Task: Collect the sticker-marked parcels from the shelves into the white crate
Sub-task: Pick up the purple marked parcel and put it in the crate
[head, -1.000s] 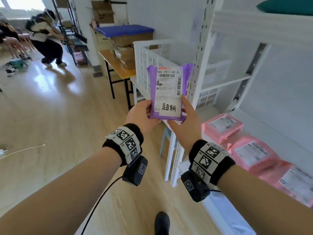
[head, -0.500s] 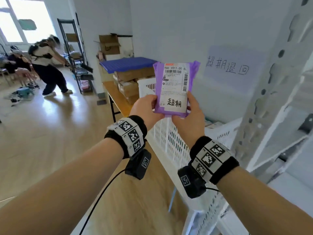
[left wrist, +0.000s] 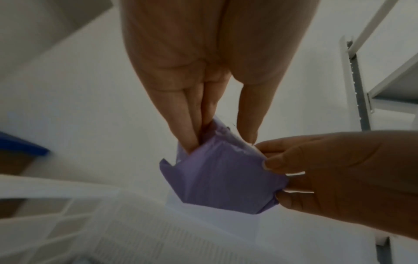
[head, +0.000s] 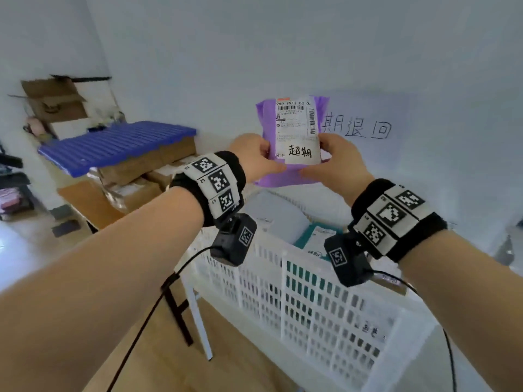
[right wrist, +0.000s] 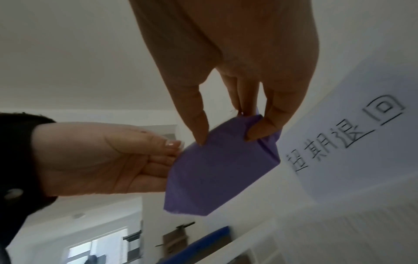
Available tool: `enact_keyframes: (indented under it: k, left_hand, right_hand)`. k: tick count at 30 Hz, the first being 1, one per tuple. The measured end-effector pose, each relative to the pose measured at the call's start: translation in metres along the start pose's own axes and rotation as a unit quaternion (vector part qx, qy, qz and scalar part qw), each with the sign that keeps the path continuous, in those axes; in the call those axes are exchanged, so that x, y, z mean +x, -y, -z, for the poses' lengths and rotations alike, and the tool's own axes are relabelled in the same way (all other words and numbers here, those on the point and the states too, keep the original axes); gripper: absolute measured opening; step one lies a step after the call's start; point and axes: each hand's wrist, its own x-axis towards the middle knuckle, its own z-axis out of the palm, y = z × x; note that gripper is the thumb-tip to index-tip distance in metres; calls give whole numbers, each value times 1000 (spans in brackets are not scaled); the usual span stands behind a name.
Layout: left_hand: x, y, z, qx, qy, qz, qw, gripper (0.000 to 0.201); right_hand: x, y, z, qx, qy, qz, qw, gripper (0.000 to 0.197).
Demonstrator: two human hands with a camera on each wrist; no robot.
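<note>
I hold a purple parcel upright in both hands, above the far side of the white crate. Its white shipping label with a handwritten sticker faces me. My left hand pinches its lower left edge and my right hand pinches the lower right edge. The left wrist view shows the purple parcel from behind, pinched between fingers and thumb. In the right wrist view the purple parcel hangs between both hands. Inside the crate lie a grey parcel and a teal parcel.
A paper sign with handwriting is stuck on the white wall behind the parcel. To the left, a blue plastic pallet lies on cardboard boxes on a wooden table. A metal shelf upright stands at the right.
I have turned from the shelf and stepped up to the crate; the purple parcel, still held in both hands, is now over the crate, which fills the lower view.
</note>
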Motion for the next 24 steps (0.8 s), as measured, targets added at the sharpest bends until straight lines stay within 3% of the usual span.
enact_keyframes:
  k: [4, 9, 12, 15, 18, 24]
  left_hand:
    - [57, 8, -14, -61, 82, -20, 995, 28]
    - [109, 10, -48, 14, 156, -59, 986, 32]
    - [130, 8, -72, 45, 194, -73, 977, 31]
    - [146, 4, -99, 8, 264, -37, 964, 27]
    - [158, 4, -123, 12, 328, -21, 944, 29]
    - [167, 23, -177, -34, 470, 61, 880, 38]
  right_hand:
    - [25, -5, 12, -76, 17, -49, 996, 50]
    - [47, -29, 31, -108, 37, -135, 984, 27]
    - [63, -52, 38, -164, 4, -180, 970, 30]
    - [75, -79, 41, -178, -3, -225, 958, 31]
    - [81, -106, 43, -157, 19, -294, 942, 17]
    - [78, -144, 37, -139, 97, -420, 892, 16]
